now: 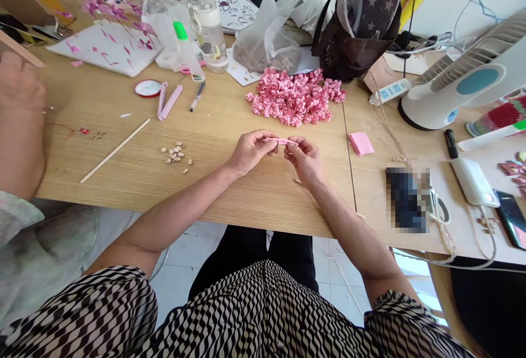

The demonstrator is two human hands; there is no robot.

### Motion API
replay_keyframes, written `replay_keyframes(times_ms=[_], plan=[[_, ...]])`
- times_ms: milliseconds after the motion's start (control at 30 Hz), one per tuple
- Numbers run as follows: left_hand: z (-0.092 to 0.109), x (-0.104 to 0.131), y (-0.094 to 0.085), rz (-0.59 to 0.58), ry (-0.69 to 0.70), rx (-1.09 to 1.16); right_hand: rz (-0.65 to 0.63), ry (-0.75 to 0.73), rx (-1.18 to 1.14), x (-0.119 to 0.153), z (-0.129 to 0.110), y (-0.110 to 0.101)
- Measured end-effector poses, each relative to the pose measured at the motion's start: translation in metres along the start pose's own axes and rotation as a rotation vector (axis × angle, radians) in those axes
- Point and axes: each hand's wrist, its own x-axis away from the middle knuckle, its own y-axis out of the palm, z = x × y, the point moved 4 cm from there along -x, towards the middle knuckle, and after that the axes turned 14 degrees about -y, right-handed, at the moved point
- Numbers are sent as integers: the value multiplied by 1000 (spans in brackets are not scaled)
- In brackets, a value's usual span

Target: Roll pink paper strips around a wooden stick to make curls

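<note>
Strip (281,141) is pinched near its ends by left hand (251,151) and right hand (306,161), over desk (230,196), near pile (293,98). Could be torn if overpulled; pile could be scattered if knocked by knuckles.

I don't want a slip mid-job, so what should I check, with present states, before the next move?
1. Narrow, flat pink strip held at both ends: ok, pinched between left hand and right hand.
2. Strip free of tears: cannot tell, too small and partly hidden.
3. Heap of curled pink pieces apart from both hands: ok, beyond them.
4. Square pink stack of thin sheets on the table: ok, right of the right hand.
5. Other person's bare hand away from the strip: ok, at the left edge.
</note>
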Motion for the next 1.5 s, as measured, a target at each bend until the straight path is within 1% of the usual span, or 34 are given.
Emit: replay_keyframes(times_ms=[167, 267, 400, 567, 700, 800, 900, 967, 1033, 1200, 1300, 1400, 1500], plan=[[0, 0, 2, -16, -42, 51, -27, -21, 75, 1, -2, 0], [1, 0, 1, -19, -13, -11, -81, -38, 125, 0, -4, 0], [0, -1, 0, -10, 46, -104, -150, -42, 114, -1, -7, 0], [0, -1, 0, 21, 27, -200, -161, -26, 199, -1, -7, -1], [0, 0, 2, 8, -21, -98, -141, -30, 205, 0, -6, 0], [0, 0, 3, -35, -49, 6, -93, -30, 175, 0, -5, 0], [-1, -1, 2, -74, -138, 133, -58, -49, 173, 0, -5, -1], [-2, -1, 1, -66, -193, 196, -54, -55, 174, 0, -5, -1], [-3, -1, 0, -38, -215, 225, -55, -55, 179, -1, -3, -1], [-2, -1, -1, 22, -195, 223, -81, -51, 203, 0, -2, 0], [-1, -1, 0, 28, -170, 192, -103, -123, 261, 0, -7, 0], [-2, 0, 1, 23, -129, 141, -122, -253, 387, 1, -16, 2], [-3, 1, 3, 26, -92, 79, -149, -320, 521, 1, -20, 4]])
